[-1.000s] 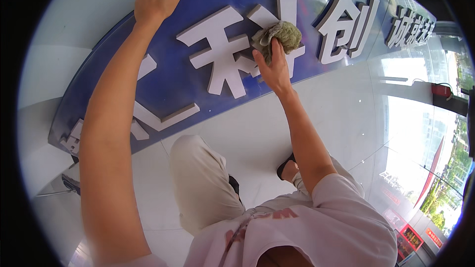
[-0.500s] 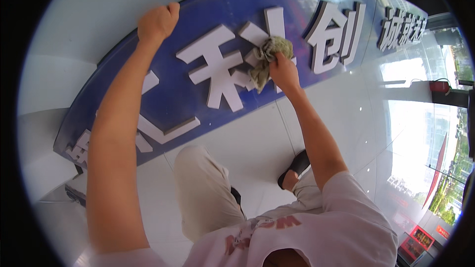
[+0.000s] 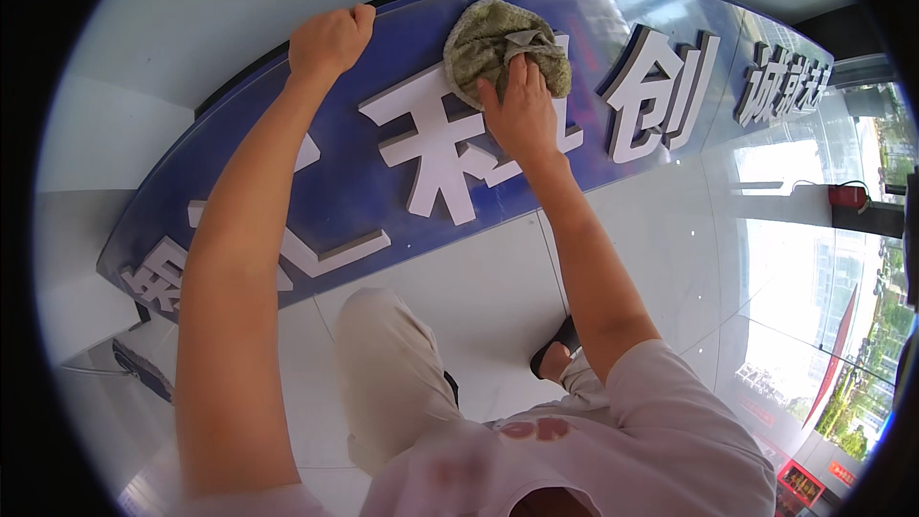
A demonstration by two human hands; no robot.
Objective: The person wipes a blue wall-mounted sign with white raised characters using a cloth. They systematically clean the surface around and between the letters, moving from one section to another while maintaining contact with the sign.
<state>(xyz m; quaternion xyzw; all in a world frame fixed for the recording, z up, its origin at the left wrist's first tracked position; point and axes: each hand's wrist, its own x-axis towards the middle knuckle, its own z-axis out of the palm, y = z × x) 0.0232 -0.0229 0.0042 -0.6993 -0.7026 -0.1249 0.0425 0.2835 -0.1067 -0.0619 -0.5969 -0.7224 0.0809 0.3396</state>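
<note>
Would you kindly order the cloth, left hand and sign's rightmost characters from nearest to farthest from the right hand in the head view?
1. Cloth, touching the right hand
2. Left hand, to its left
3. Rightmost characters, far right

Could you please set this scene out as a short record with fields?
Left hand: curled at the board's upper edge; fingertips hidden
Right hand: fingers extended on the cloth, thumb spread
Cloth: green, spread over the board and part of one character
Board: blue, long, with a curved upper edge
Characters: white, raised
Floor: pale tiles
Footwear: black shoe
</note>
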